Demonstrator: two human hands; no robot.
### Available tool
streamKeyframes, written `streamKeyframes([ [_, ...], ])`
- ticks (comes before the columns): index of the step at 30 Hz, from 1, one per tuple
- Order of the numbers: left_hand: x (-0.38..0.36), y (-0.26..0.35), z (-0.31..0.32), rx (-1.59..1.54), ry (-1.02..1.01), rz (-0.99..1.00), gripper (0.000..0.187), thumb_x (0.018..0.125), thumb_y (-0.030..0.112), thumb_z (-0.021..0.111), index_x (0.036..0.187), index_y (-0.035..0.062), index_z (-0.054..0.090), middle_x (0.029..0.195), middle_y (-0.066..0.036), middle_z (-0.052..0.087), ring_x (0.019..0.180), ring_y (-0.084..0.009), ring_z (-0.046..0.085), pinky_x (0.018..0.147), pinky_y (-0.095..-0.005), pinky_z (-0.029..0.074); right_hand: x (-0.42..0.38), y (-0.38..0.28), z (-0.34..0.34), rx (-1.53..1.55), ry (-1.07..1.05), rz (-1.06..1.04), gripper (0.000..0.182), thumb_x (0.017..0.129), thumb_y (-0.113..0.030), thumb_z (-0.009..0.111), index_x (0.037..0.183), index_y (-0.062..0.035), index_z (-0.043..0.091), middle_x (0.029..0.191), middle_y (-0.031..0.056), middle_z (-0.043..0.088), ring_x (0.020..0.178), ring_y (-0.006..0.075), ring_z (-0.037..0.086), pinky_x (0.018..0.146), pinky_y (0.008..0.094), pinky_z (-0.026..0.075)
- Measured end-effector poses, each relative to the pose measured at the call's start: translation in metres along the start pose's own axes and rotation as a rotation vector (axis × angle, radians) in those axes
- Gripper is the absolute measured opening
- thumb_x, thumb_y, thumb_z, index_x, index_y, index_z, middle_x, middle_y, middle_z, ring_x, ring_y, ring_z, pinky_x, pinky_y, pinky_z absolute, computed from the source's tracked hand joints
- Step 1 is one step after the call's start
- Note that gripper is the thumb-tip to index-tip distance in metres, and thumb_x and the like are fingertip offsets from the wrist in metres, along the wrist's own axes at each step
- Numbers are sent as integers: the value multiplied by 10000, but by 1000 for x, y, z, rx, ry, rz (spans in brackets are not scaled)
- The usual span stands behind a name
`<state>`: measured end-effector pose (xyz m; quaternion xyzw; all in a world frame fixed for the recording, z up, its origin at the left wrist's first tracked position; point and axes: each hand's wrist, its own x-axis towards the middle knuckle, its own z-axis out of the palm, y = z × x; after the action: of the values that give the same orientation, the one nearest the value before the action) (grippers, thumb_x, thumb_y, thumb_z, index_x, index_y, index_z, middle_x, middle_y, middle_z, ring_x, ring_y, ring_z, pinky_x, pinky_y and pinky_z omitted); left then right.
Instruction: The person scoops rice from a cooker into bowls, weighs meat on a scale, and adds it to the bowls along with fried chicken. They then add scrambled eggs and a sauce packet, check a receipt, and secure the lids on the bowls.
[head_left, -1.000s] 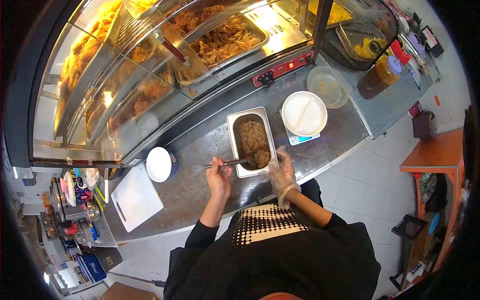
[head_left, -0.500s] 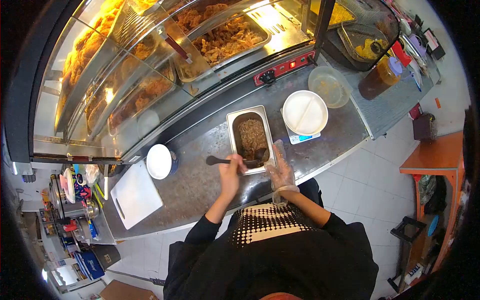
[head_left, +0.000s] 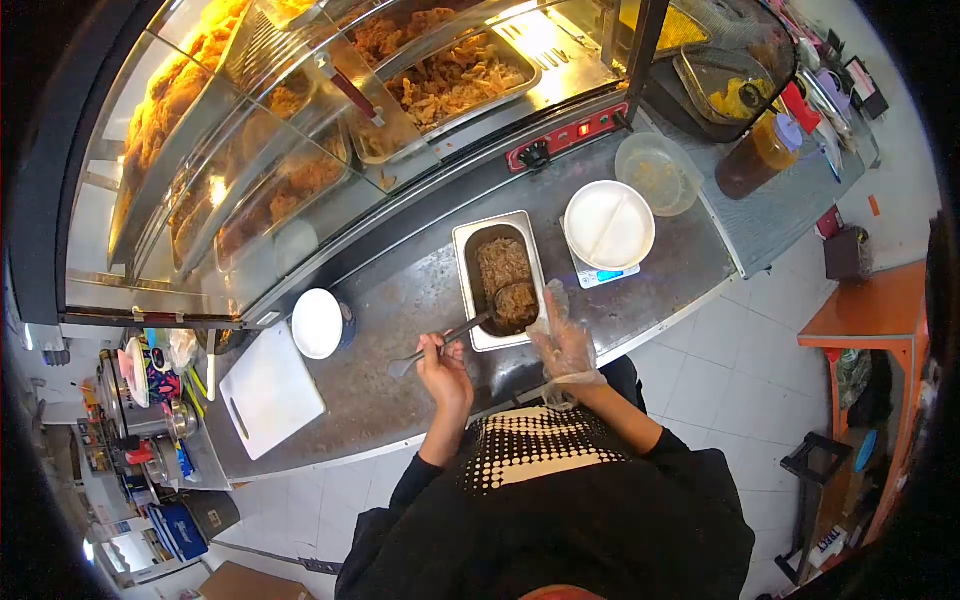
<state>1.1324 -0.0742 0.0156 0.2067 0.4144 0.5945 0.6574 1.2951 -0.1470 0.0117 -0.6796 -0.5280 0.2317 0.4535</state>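
Note:
A ladle with a dark handle (head_left: 408, 364) slants across the near rim of a steel pan (head_left: 466, 262). My bare left hand (head_left: 445, 368) has its fingers round the handle, left of the pan. The bowl of the ladle sits in brown shredded food (head_left: 503, 262), which looks like cooked meat in dark liquid, at the pan's near end. My right hand (head_left: 566, 340), in a clear plastic glove, is by the pan's near right corner with fingers extended and apart. It seems to rest at the rim; contact is hard to make out.
Right of the pan, a white round container (head_left: 610, 225) stands on a scale (head_left: 607, 277), with a clear tub (head_left: 660, 175) behind. To the left are another white-topped container (head_left: 318, 324) and a white cutting board (head_left: 272, 392). A glass display case (head_left: 250, 130) with fried food borders the back.
My left hand has moved left and down along with the ladle handle, which now slants more. The ladle's bowl has shifted within the food and now shows food in it. My right hand has barely moved.

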Motion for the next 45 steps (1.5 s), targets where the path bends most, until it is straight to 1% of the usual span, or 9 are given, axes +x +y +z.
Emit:
streamKeyframes([
  [4,-14,-8,18,152,-77,58,227,878,236,431,731,63,428,714,-43,499,580,-127,507,583,-245,441,1,-2,0,8,63,-80,616,773,-181,542,1277,13,246,968,260,522,674,381,540,593,388,429],
  [10,-26,-33,33,494,-365,288,239,886,220,413,731,39,428,693,-52,475,588,-129,515,600,-258,437,-2,10,5,102,31,-37,613,777,-204,545,1274,10,256,976,267,518,709,295,586,626,355,432],
  [13,-22,-24,33,323,-198,155,215,881,183,416,717,44,433,679,-48,471,600,-135,522,639,-267,452,0,-4,-4,138,-91,170,601,775,-194,546,1271,3,269,942,267,530,741,245,594,648,331,434],
  [16,-13,-7,25,87,-48,58,192,874,181,423,733,54,446,692,-37,485,603,-137,536,596,-242,469,1,1,-1,116,6,27,588,773,-181,545,1267,-5,281,858,257,549,737,258,600,647,324,438],
  [22,3,-8,-11,-217,88,-92,181,870,200,444,747,67,445,715,-20,489,612,-132,522,582,-229,473,5,1,2,-46,187,-163,565,748,-184,576,1238,-17,350,1033,239,510,923,335,534,768,369,413],
  [25,4,3,-9,-203,95,6,184,867,205,454,744,68,444,717,-17,477,632,-130,510,567,-224,459,6,-8,-13,-6,85,-49,541,733,-185,590,1213,-31,393,1127,220,457,995,347,479,836,381,382],
  [32,9,40,24,-127,35,190,213,877,216,431,726,67,435,699,-16,467,651,-134,491,531,-212,428,41,-36,-28,-222,102,-210,466,770,-273,533,1173,-57,442,1091,150,474,1020,330,425,890,417,342],
  [38,25,30,1,-309,-2,29,208,882,202,412,728,65,432,689,-33,456,591,-146,452,526,-224,390,76,-27,-13,-265,35,-260,356,688,-186,598,1038,-133,560,1081,83,507,1011,293,446,864,383,375],
  [45,20,43,0,-365,-93,11,214,883,195,405,725,53,431,693,-57,465,585,-153,451,547,-232,398,91,-19,0,-98,81,-367,266,644,-164,608,909,-155,624,807,83,584,860,263,527,799,383,394],
])
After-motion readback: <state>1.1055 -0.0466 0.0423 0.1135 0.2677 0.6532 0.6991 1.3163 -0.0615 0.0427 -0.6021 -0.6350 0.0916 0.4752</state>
